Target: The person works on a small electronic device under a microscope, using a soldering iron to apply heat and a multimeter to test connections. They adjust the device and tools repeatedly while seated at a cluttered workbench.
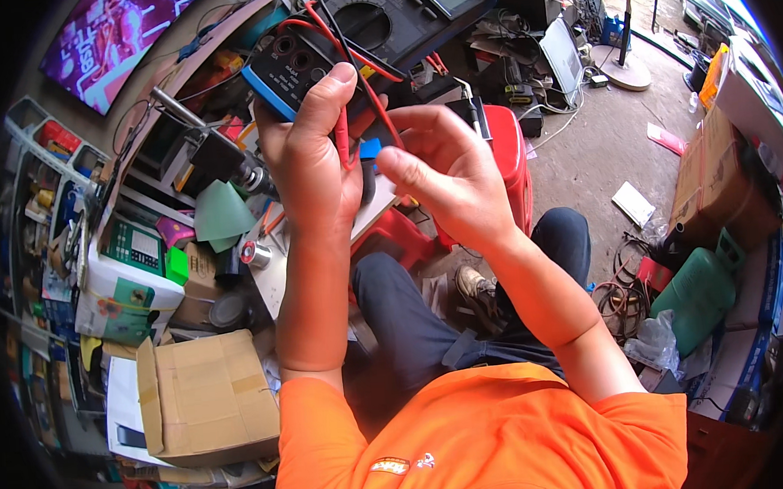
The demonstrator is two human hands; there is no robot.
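A dark multimeter (pixel 380 19) with a blue edge, a rotary dial and a display is tilted at the top middle. My left hand (pixel 311 151) grips its lower end, the thumb lying over the face beside the round jacks. A red test probe (pixel 343 139) lies against the left palm. My right hand (pixel 454 170) is just to the right, fingers curled, with a red test lead (pixel 375 99) running down to the thumb and forefinger. A black lead crosses the meter's face. The left fingertips are hidden behind the meter.
A cluttered bench edge (pixel 274 282) runs at the left, bearing a solder spool (pixel 256 254). Nearby are an open cardboard box (pixel 209 391) and a lit screen (pixel 111 42). A red stool (pixel 511 154) stands ahead right. Cables, cartons and a green jug (pixel 695 299) lie along the right.
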